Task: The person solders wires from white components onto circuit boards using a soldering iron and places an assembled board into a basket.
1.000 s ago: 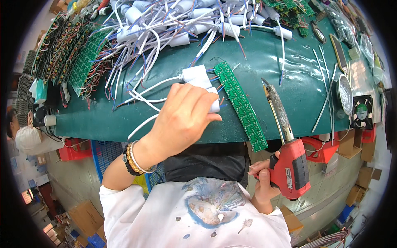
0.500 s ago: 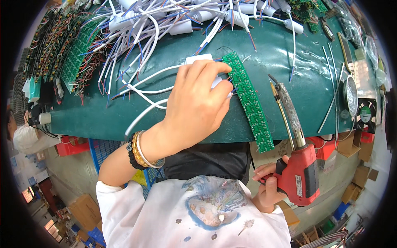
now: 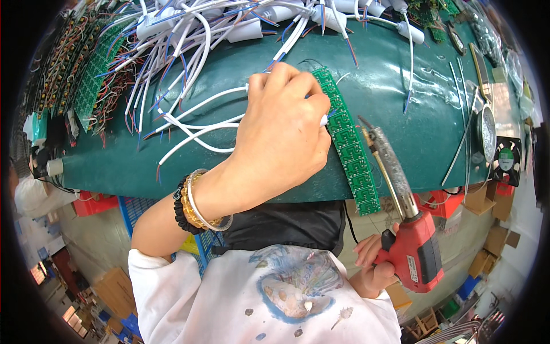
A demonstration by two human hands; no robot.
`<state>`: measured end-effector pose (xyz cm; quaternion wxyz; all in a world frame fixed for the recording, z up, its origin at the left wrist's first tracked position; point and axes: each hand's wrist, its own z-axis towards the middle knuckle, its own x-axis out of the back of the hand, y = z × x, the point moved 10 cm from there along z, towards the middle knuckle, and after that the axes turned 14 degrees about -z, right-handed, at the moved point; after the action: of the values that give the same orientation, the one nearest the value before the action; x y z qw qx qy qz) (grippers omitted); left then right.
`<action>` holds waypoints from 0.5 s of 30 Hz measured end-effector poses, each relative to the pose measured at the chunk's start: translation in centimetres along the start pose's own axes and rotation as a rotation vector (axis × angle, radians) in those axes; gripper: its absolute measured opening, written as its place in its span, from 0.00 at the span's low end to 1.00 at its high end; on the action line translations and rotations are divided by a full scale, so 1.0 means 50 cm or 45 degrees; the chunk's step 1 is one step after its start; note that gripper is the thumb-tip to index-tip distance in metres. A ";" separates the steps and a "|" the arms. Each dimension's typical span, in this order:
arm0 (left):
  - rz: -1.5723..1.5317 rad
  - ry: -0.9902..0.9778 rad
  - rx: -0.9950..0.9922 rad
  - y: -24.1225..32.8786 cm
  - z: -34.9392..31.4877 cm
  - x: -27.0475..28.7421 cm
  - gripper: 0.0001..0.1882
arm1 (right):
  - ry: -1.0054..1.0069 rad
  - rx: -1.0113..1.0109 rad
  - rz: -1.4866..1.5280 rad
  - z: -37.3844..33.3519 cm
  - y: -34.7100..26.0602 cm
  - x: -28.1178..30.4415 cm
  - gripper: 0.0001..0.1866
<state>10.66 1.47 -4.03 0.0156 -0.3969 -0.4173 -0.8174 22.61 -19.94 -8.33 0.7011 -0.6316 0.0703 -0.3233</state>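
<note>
My left hand (image 3: 283, 123) is closed over the green table, its fingers curled round a white cable (image 3: 215, 102). A bit of white plastic and a blue wire end show past its fingers, against the left edge of a green circuit board strip (image 3: 354, 157). The strip lies slantwise, its near end jutting past the table edge. Lower right, my right hand (image 3: 373, 262) grips a red and black soldering gun (image 3: 413, 249) by its handle. The gun's tip and thin feed tube point up-left, just right of the strip. My palm hides most of the held cable.
A heap of white cables with plugs (image 3: 246, 30) covers the far side. Populated boards and wires (image 3: 66, 74) are stacked far left. At right lie thin solder rods (image 3: 460, 109), a round metal dish (image 3: 486, 132) and a small black fan (image 3: 506, 160). Red bins stand below the table.
The soldering gun's tip has moved left, closer to the board strip. My left hand has shifted slightly right, its fingers tighter over the strip's edge. The view has shifted a little.
</note>
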 end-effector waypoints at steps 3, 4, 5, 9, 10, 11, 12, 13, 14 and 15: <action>-0.028 -0.031 0.024 -0.004 0.003 -0.005 0.05 | -0.115 0.052 0.047 0.002 0.002 -0.003 0.43; -0.044 -0.029 0.036 -0.006 0.004 -0.005 0.05 | -0.148 0.066 0.064 0.001 0.002 -0.006 0.43; -0.046 -0.027 0.028 -0.003 0.004 -0.006 0.05 | -0.146 0.040 0.047 -0.001 0.007 -0.004 0.42; -0.044 -0.027 0.024 0.001 0.002 -0.008 0.05 | -0.118 -0.070 -0.012 -0.012 0.032 0.007 0.40; -0.049 -0.035 0.022 0.001 0.002 -0.009 0.06 | -0.116 -0.040 0.000 -0.016 0.030 0.010 0.40; -0.048 -0.034 0.021 0.000 0.003 -0.009 0.06 | -0.109 -0.089 -0.032 -0.019 0.042 0.015 0.33; -0.057 -0.035 0.021 0.000 0.003 -0.009 0.06 | -0.106 -0.114 -0.048 -0.022 0.050 0.020 0.30; -0.066 -0.037 0.022 0.000 0.003 -0.010 0.05 | -0.104 -0.139 -0.064 -0.025 0.058 0.025 0.28; -0.066 -0.037 0.023 -0.001 0.003 -0.010 0.05 | -0.137 -0.119 -0.089 -0.027 0.060 0.023 0.28; -0.068 -0.032 0.020 0.000 0.003 -0.010 0.05 | -0.122 -0.176 -0.096 -0.033 0.069 0.026 0.29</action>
<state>11.10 1.42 -4.34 -0.0083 -0.3959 -0.4343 -0.8091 24.05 -22.07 -11.46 0.6457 -0.6955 0.0350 -0.3133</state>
